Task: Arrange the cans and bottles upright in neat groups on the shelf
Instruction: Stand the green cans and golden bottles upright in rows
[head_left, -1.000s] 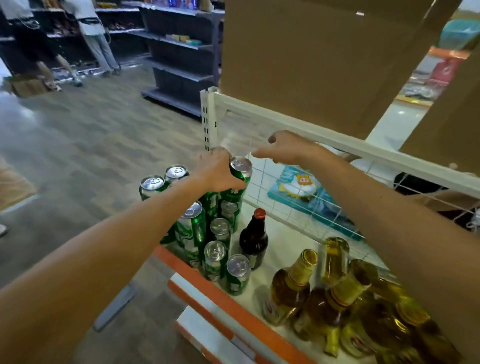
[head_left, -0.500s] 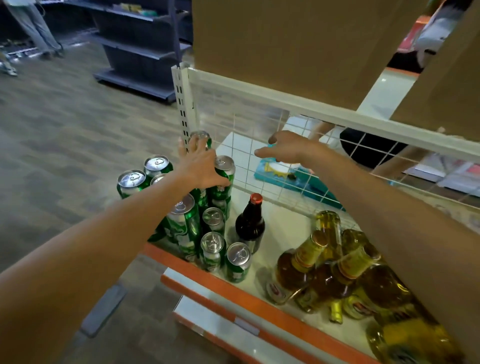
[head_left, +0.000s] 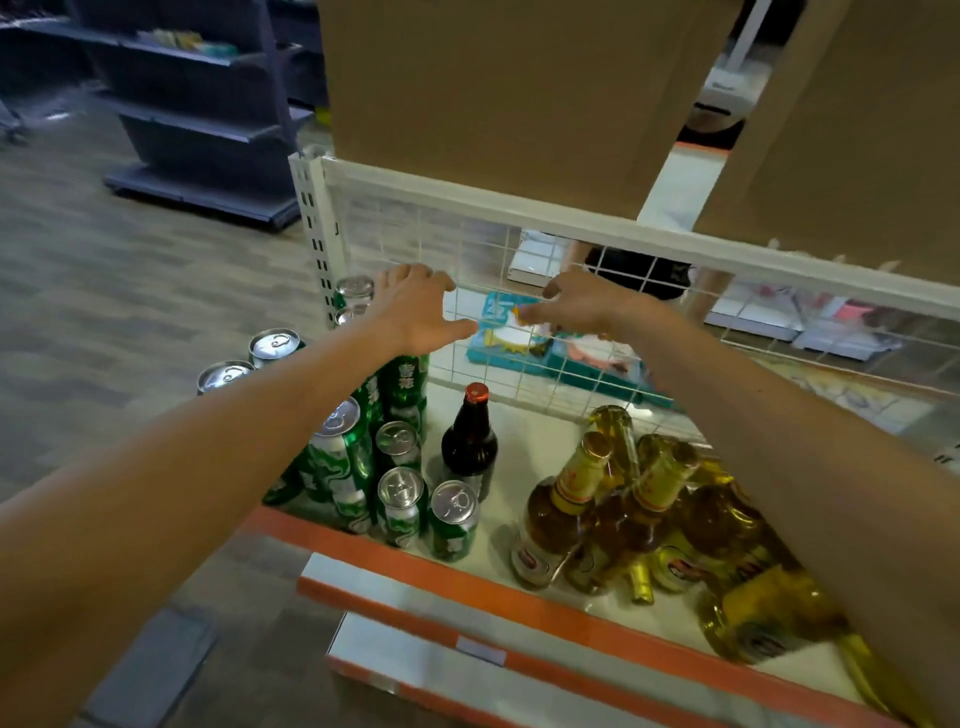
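Head view: my left forearm hides part of the green cans (head_left: 400, 499) clustered at the left end of the shelf (head_left: 527, 444). Yellow bottles (head_left: 644, 514) are heaped on the right, cut off by my right arm. Bare shelf flanks the upright brown bottle (head_left: 470, 441). My left hand (head_left: 415, 312) is spread and released over the stacked cans; contact is unclear. My right hand (head_left: 582, 306) is loose and empty by the wire grid (head_left: 467, 244).

Single head view, close, angled forward-down over shelf (head_left: 519, 587) front edge.
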